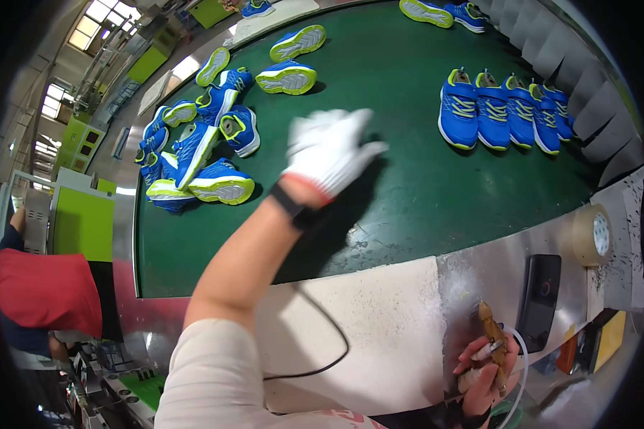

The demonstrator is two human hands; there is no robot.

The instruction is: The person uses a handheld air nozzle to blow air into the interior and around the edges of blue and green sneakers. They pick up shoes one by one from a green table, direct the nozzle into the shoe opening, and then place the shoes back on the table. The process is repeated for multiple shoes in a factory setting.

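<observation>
while the white-gloved left hand [330, 151] hung spread and blurred over the green rubber belt [408, 193], touching no shoe, the bare right hand [485, 366] pinched a brown glue-crusted tool [495, 336] at the steel ledge. judged step: reaching for a shoe; next move calls for a firm grasp. four blue-and-lime trainers [504, 109] stood rowed (right side); roughly ten lay heaped [197, 154] left.

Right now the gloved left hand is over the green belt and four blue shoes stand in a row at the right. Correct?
Not quite: the head view shows five blue shoes in that row, not four. The gloved left hand is over the green belt.
</observation>
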